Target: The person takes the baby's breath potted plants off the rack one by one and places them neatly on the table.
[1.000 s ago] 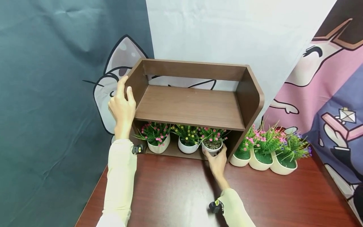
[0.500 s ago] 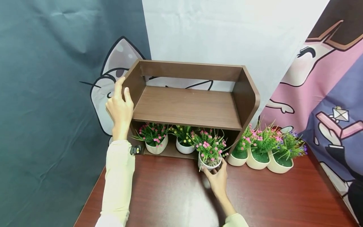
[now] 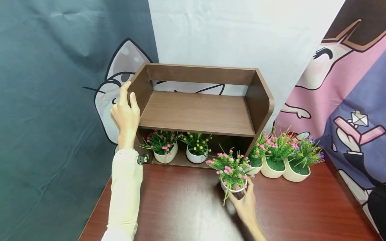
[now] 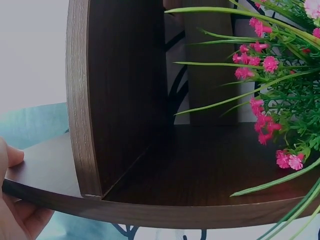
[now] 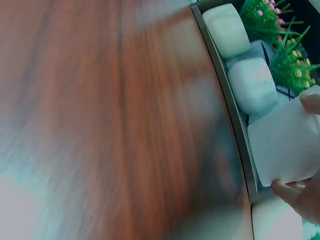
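My right hand (image 3: 245, 204) grips a white pot of artificial pink flowers (image 3: 230, 172), which is out in front of the shelf's lower right end. In the right wrist view, thumb and fingers hold the sides of the plain white pot (image 5: 285, 140). My left hand (image 3: 125, 113) holds the left side panel of the brown two-tier shelf (image 3: 197, 110); the left wrist view has thumb and fingers on opposite faces of it. On the lower tier stand another pink-flowered pot (image 3: 165, 154) at the left and a yellow-flowered pot (image 3: 196, 154) beside it.
Right of the shelf, a row of joined cream pots (image 3: 272, 169) holds pink and blue-purple flowers. The shelf stands on a reddish wooden table (image 3: 175, 201). Printed cloth (image 3: 51, 100) hangs behind and around it.
My right hand has drawn the pink-flowered pot out of the lower tier, toward me and slightly right. The left hand stays on the side panel.
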Demonstrator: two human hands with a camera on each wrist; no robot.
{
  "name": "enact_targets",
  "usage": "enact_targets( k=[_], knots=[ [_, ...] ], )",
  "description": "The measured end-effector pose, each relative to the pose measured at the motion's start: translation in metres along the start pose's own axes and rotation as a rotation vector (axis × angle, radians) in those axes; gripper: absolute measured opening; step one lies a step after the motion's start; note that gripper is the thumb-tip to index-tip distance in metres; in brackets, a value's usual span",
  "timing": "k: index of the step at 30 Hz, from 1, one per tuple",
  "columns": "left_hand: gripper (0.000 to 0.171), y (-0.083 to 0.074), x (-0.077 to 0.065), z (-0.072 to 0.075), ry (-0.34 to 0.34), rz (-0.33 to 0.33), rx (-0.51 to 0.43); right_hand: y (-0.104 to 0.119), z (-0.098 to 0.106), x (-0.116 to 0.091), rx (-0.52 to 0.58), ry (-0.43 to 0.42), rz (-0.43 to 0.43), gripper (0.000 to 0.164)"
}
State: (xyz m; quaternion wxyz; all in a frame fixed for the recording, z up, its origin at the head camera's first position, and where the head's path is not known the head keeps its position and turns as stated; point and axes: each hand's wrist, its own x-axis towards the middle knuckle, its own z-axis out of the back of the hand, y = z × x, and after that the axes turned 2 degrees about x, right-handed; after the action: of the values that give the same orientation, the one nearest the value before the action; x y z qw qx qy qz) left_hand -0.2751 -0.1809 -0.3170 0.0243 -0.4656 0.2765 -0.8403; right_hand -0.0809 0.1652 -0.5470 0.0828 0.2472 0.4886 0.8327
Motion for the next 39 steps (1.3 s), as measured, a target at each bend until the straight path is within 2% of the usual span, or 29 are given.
enact_targets(
  k=[6, 10, 17, 22, 29, 35, 39],
  knots=[
    [0.035, 0.003, 0.001, 0.001, 0.0, 0.013, 0.002, -0.012, 0.022, -0.003, -0.064, -0.026, -0.076, 0.088],
    [0.034, 0.004, 0.0, 0.001, -0.004, 0.02, 0.012, -0.02, 0.033, 0.0, -0.087, -0.049, -0.095, 0.088],
    [0.034, 0.004, -0.001, -0.001, -0.005, 0.019, 0.02, -0.029, 0.043, 0.011, -0.048, -0.087, -0.151, 0.091],
    [0.034, 0.003, -0.001, -0.002, -0.007, 0.016, 0.014, -0.036, 0.047, 0.018, -0.076, -0.106, -0.157, 0.09],
    [0.034, 0.002, -0.003, -0.001, 0.011, 0.016, 0.007, -0.047, 0.046, 0.02, -0.021, -0.128, -0.168, 0.085],
    [0.034, 0.003, -0.004, 0.001, 0.014, 0.01, 0.003, -0.042, 0.048, 0.015, 0.016, -0.112, -0.195, 0.095],
    [0.034, 0.001, 0.0, 0.002, 0.006, 0.007, 0.002, -0.032, 0.048, 0.003, 0.13, -0.168, -0.207, 0.086]
  ],
)
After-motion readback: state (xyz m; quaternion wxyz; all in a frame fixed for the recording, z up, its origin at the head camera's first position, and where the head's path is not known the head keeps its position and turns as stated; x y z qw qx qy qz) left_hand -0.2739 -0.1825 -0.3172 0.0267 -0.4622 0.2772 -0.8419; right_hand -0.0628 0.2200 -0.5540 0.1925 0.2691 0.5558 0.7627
